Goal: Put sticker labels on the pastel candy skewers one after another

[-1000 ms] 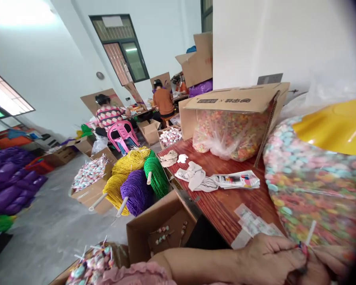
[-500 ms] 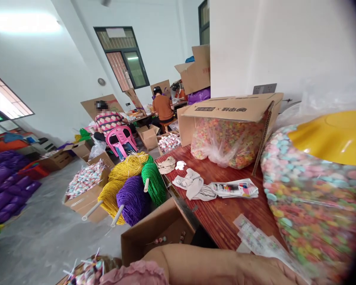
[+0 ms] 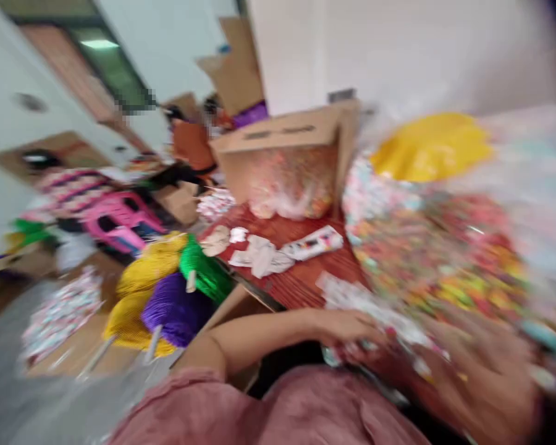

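Observation:
The picture is smeared by motion. My left hand [image 3: 347, 327] reaches in from the lower left and rests at the near edge of the red-brown table [image 3: 301, 278], beside some clear packets [image 3: 352, 296]. My right hand [image 3: 477, 383] is a large blur at the lower right, close below a big clear bag of coloured candy pieces [image 3: 435, 247]. Small coloured bits show between the two hands, but I cannot make them out. A yellow bowl [image 3: 430, 145] lies on top of the bag. The fingers of both hands are too smeared to read.
A cardboard box [image 3: 282, 136] with a bag of candy stands at the table's back. White cloths [image 3: 259, 256] and printed cards [image 3: 312, 241] lie mid-table. Purple [image 3: 171, 306], green [image 3: 204, 272] and yellow [image 3: 143, 272] bead rolls stand left. People sit beyond, near a pink chair [image 3: 120, 216].
The camera has swung down and right, blurring everything. My hands, pinched together on a candy stick a second ago and mostly out of frame after that, are back in view near the table edge.

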A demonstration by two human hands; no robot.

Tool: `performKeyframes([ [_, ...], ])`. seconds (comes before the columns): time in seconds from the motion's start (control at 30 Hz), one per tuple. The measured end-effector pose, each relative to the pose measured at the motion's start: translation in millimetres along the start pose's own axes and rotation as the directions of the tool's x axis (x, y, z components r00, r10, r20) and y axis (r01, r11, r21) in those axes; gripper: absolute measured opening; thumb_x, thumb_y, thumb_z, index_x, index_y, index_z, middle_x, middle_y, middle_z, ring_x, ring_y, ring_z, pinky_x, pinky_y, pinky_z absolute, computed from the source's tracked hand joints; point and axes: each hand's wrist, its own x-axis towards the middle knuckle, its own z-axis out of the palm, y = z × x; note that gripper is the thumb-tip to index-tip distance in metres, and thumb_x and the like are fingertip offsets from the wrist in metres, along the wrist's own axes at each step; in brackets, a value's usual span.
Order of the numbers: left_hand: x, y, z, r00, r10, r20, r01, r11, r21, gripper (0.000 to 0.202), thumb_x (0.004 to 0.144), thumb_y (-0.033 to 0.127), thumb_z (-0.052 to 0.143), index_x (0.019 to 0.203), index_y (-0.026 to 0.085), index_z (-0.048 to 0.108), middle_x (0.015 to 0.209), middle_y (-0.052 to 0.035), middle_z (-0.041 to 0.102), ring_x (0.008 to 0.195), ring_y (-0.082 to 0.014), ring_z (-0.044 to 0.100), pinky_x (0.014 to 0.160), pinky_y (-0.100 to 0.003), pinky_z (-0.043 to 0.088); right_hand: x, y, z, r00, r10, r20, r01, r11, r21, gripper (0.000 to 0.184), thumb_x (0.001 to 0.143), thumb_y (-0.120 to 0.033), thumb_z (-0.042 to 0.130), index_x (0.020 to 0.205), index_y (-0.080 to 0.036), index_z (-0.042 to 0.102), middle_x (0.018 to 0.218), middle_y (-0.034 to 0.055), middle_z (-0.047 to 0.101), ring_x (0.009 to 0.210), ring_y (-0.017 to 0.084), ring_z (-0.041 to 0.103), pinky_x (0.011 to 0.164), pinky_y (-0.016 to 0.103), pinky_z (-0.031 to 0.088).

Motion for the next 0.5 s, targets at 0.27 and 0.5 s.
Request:
performKeyframes([
  [0.27,0.1,-0.2,10.4,0.936,-0.155,0.316,0.087,0.972,0.218,0.036,0.084,0.05,0.055,0.068,0.019,0.046,0.059,0.0027,0.048,0.042,-0.0081,0.039,0.045,-0.023,0.036,-47.0,22.7,-21.0,0.723,-0.349,0.596,0.573,0.785,-0.236,0.025,0.093,-0.013,0.043,0.087,-0.018,0.067,0.07,0.0035,0.066,0.073,0.017,0.055,0.077,0.039,0.036],
  [0.5,-0.1,-4.0,25.9,0.774,0.59,0.23,-0.235,-0.068,0.969,0.027,0.095,0.022,0.041,0.095,0.017,0.067,0.089,-0.0089,0.068,0.079,-0.0187,0.06,0.072,-0.031,0.046,-60.3,20.8,-8.0,0.712,0.413,0.568,-0.54,0.839,0.068,0.033,0.092,-0.027,0.044,0.065,-0.018,0.059,0.053,-0.0019,0.054,0.052,0.012,0.048,0.053,0.025,0.036],
])
